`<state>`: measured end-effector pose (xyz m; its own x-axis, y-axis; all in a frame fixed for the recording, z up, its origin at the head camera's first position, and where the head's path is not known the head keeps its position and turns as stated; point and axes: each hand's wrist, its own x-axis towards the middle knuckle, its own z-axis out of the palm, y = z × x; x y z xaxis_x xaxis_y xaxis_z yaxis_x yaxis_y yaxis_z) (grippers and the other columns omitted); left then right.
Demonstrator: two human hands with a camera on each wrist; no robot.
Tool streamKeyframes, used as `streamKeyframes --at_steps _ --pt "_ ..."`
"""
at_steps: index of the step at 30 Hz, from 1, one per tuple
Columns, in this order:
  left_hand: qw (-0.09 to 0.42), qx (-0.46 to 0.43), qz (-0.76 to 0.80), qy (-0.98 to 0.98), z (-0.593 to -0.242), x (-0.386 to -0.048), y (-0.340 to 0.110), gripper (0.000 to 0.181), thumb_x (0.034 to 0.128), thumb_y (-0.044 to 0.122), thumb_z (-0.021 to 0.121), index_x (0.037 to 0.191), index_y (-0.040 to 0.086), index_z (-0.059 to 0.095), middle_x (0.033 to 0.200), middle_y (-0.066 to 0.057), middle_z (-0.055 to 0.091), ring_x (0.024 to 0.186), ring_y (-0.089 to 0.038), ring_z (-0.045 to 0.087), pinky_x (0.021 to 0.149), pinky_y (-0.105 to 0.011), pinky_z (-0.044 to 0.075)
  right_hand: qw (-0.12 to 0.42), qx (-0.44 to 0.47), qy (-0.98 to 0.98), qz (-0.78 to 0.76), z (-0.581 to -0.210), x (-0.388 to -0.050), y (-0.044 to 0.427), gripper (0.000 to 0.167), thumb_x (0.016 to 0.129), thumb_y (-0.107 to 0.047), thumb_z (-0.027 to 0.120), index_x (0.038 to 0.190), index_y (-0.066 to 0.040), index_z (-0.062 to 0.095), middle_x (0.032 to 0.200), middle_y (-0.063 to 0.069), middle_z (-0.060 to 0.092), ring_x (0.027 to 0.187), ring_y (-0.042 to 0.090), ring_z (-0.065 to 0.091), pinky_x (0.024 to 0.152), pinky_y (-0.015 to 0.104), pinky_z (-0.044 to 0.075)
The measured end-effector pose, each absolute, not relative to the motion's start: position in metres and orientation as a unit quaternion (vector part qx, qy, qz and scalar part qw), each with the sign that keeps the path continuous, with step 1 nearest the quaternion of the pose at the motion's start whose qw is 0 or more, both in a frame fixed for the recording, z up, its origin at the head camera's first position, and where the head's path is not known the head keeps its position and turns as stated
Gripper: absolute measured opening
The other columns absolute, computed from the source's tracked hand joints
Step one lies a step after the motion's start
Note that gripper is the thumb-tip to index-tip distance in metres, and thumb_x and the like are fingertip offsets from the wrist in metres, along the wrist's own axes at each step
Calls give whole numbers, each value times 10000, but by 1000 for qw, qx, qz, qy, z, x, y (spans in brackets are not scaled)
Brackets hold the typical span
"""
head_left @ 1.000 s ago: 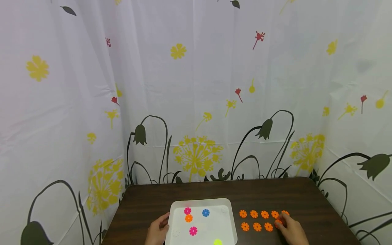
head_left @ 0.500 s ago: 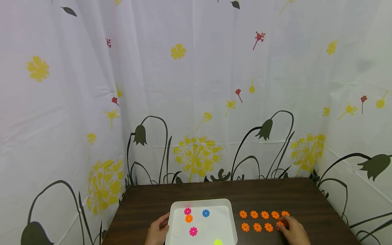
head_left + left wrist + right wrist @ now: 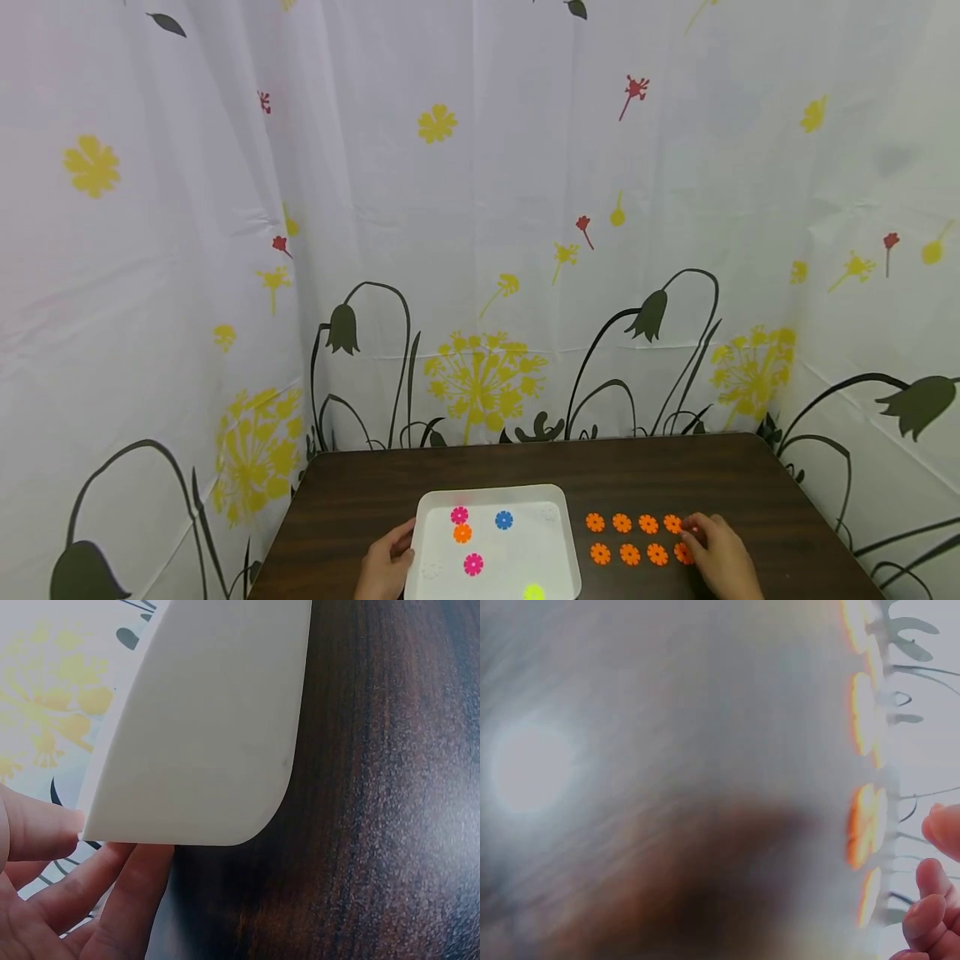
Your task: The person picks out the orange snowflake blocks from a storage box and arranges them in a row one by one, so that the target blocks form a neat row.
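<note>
My left hand (image 3: 385,563) holds the left side of a white tray (image 3: 496,495), thumb at the rim and fingers under it in the left wrist view. Two rows of orange flower-shaped discs (image 3: 622,523) lie on the table right of the tray. The fingers of my right hand (image 3: 722,560) are at the right end of the back row and cover the spot where its last disc lay. Next to the thumb is the front row's last disc (image 3: 682,553). In the right wrist view, thumb and fingers stand apart with no disc visible between them.
Inside the tray lie pink discs (image 3: 473,564), an orange one (image 3: 462,533), a blue one (image 3: 504,520), a yellow one (image 3: 534,592) and pale, clear-looking ones (image 3: 432,571). A patterned white curtain (image 3: 480,208) hangs behind the dark wooden table (image 3: 360,479).
My right hand has left the front row's last disc, which now lies slightly further right, and moved back to the end of the back row. The left hand and tray stay put.
</note>
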<state>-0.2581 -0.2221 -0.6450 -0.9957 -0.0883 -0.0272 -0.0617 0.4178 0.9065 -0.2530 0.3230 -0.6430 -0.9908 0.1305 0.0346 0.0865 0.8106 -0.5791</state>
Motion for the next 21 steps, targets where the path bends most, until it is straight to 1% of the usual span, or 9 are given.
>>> streamKeyframes --at_steps 4,7,10,13,17,21 --pt "9 48 -533 -845 -646 -258 -223 483 900 -95 620 1383 -96 622 1097 -263 757 895 -297 759 710 -411 619 66 -46 -946 315 -632 -259 311 85 976 -154 742 1044 -106 756 900 14 641 763 142 578 653 343 482" --pt "7 49 -532 -845 -646 -258 -223 482 902 -90 623 1384 -90 624 1100 -258 759 897 -295 759 711 -411 619 74 -37 -938 336 -626 -265 301 90 991 -156 732 1061 -104 754 879 -16 657 738 109 571 637 303 472" --pt "6 49 -537 -842 -646 -258 -222 485 906 -94 621 1391 -89 620 1119 -274 753 910 -307 761 716 -416 622 75 -29 -930 358 -622 -272 290 119 1005 -170 720 1094 -97 748 879 -17 702 708 87 574 617 287 463" --pt "5 49 -541 -840 -644 -258 -222 487 910 -101 618 1398 -90 613 1123 -283 748 915 -312 760 715 -418 624 74 -20 -922 379 -619 -280 277 129 1015 -171 709 1112 -95 745 871 9 730 674 83 572 600 283 461" --pt "5 50 -544 -837 -643 -258 -221 488 911 -105 612 1399 -95 610 1118 -282 747 912 -307 754 711 -408 622 78 -3 -915 395 -616 -290 261 119 1009 -170 717 1101 -100 748 835 25 708 642 87 543 587 269 447" --pt "7 49 -546 -836 -643 -257 -221 487 907 -102 610 1394 -100 610 1108 -281 747 897 -303 752 702 -399 618 87 10 -913 399 -611 -298 242 110 1000 -189 733 1087 -124 752 803 -9 673 633 88 512 575 262 424"
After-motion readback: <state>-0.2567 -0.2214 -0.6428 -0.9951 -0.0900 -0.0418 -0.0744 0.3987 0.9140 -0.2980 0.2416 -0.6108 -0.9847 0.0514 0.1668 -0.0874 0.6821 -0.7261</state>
